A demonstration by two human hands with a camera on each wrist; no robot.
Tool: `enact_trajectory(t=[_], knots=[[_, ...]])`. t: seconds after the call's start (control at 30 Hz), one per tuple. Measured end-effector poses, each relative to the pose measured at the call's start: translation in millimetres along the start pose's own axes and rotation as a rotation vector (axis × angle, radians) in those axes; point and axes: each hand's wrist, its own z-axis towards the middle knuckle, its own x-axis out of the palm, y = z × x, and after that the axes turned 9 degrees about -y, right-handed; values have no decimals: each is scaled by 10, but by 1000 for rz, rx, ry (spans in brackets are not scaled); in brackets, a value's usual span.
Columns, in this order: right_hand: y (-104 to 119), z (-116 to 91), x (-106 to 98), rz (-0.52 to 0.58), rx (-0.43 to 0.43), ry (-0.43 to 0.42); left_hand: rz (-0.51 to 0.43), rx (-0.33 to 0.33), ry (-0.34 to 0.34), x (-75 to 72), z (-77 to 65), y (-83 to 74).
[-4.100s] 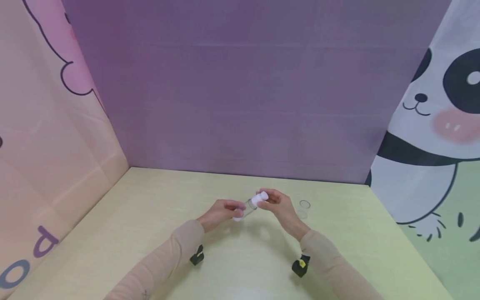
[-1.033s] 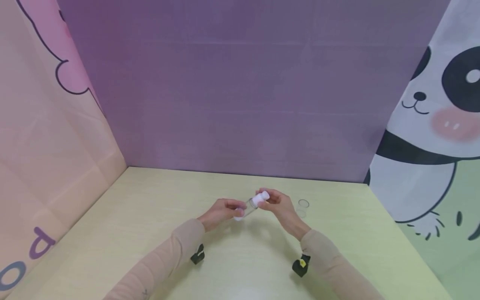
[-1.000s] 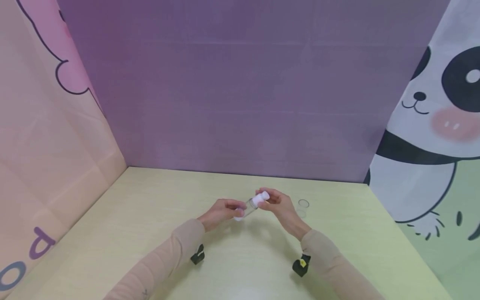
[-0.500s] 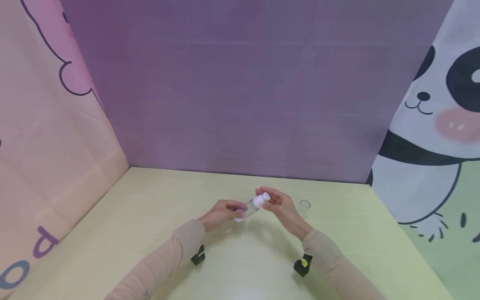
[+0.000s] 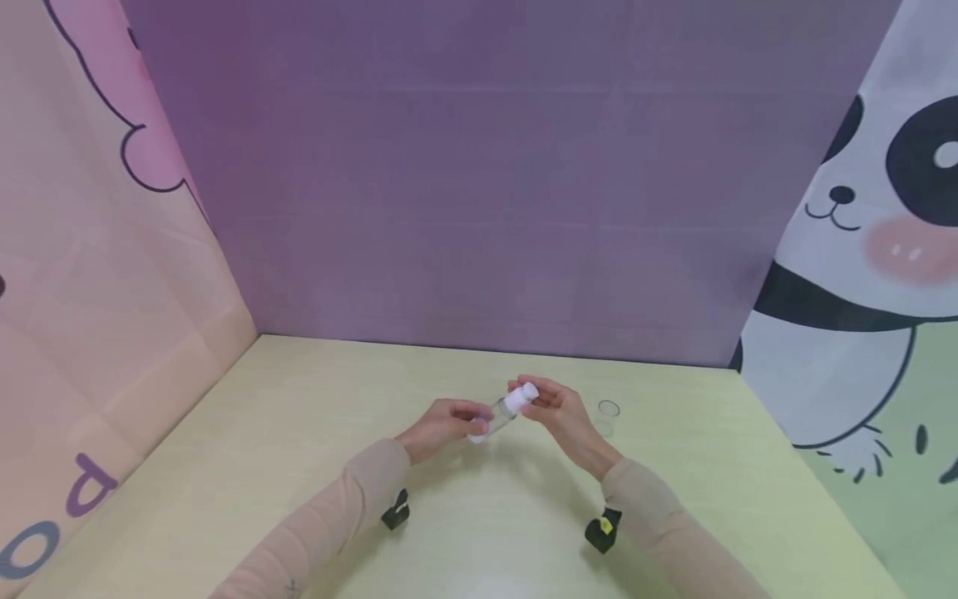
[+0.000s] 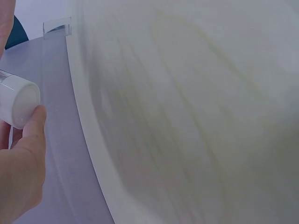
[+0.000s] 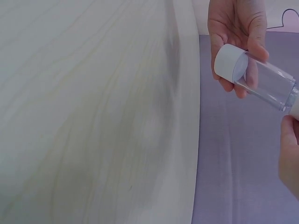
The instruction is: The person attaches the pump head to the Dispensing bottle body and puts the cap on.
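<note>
A clear bottle with a white base and a white pump-like top is held tilted above the table. My left hand grips it at the base end, thumb on the near side. At the upper end, my right hand holds the white top between thumb and fingers. The right wrist view shows the clear wall between both hands, with nothing visible inside. In the left wrist view only the base and part of the left hand show.
A clear cap stands on the pale wooden table, just right of the right hand. A purple backdrop rises behind the table. Printed cloth panels flank both sides. Dark wrist cameras hang under the sleeves.
My right fingers have shifted slightly about the white top, looser half a second ago than now. The left hand and bottle have stayed nearly in place; the head view sways a little.
</note>
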Motion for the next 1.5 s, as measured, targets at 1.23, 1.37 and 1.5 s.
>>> enact_trajectory(t=[1.23,1.37,1.5], knots=[[-25,3,66,-190,100,-225,-13,-12,6,-12,25,60],[-42,6,63,-200,116,-234,-12,-21,7,-10,37,79],[-47,14,67,-202,113,-234,-8,-24,4,-12,40,79]])
